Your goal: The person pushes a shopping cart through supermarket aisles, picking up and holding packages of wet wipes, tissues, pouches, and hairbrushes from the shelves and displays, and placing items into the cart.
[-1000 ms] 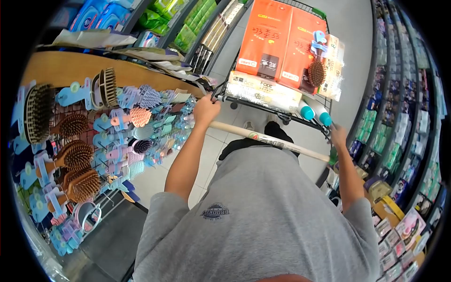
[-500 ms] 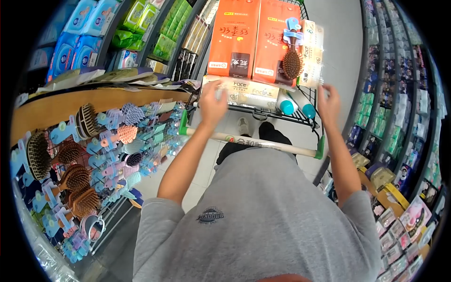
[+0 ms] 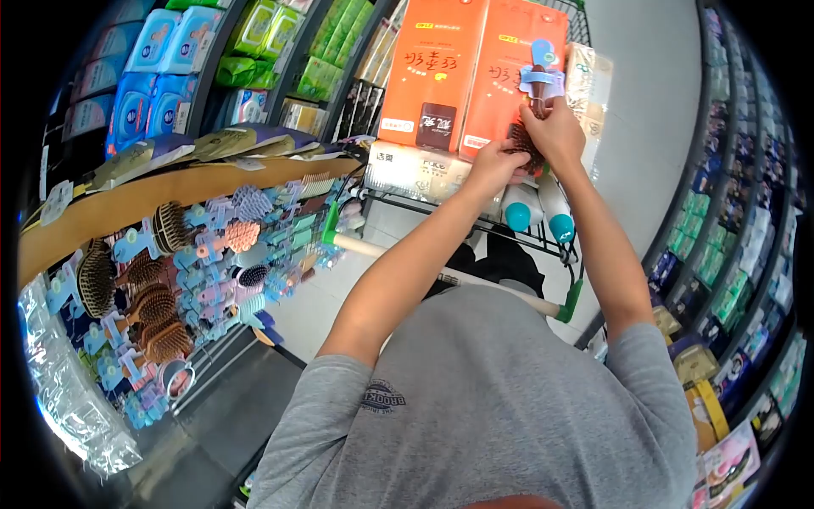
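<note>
A brown hairbrush [image 3: 527,151] with a blue hang card [image 3: 543,58] lies over the orange tissue packs in the shopping cart [image 3: 570,270]. My right hand [image 3: 555,134] closes on it near the neck, below the card. At the bristle end, my left hand [image 3: 493,170] pinches the brush head from the left. Fingers cover part of the bristles. Beneath are two orange tissue packs [image 3: 431,64], and nearer me lies a white face-tissue pack [image 3: 411,172]. Two white bottles with teal caps [image 3: 518,216] stick out just below my hands.
Left of the cart, a rack of hanging hairbrushes [image 3: 157,305] stands under a wooden ledge [image 3: 119,191]. Blue wipe packs [image 3: 161,42] and green packs fill shelves behind it. Shelves of small packaged goods [image 3: 704,212] line the right. The cart's handle [image 3: 356,244] crosses before my body.
Both hands have moved inward from the cart's sides onto the hairbrush and now hold it. The view has shifted slightly.
</note>
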